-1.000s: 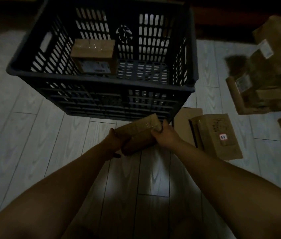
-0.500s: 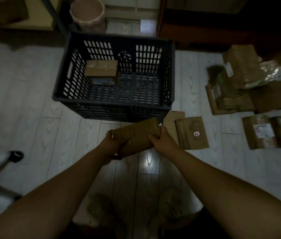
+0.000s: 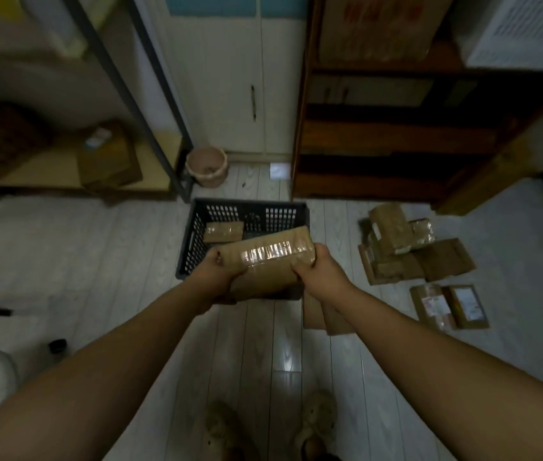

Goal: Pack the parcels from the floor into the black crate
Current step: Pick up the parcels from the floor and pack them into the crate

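A brown taped parcel is held in the air between both hands, in front of and partly over the black crate. My left hand grips its left end and my right hand its right end. One small brown parcel lies inside the crate at the back left. A heap of parcels lies on the floor to the right, with two labelled ones nearer me. Flat parcels lie under my right forearm, partly hidden.
A pink bucket stands behind the crate by a white cupboard. A dark wooden shelf unit is at the back right and a metal-framed shelf with boxes at the back left. My feet are at the bottom.
The view has risen and pulled back from the crate, showing more of the room. Both hands have lifted the parcel from near the floor up to crate-rim height.
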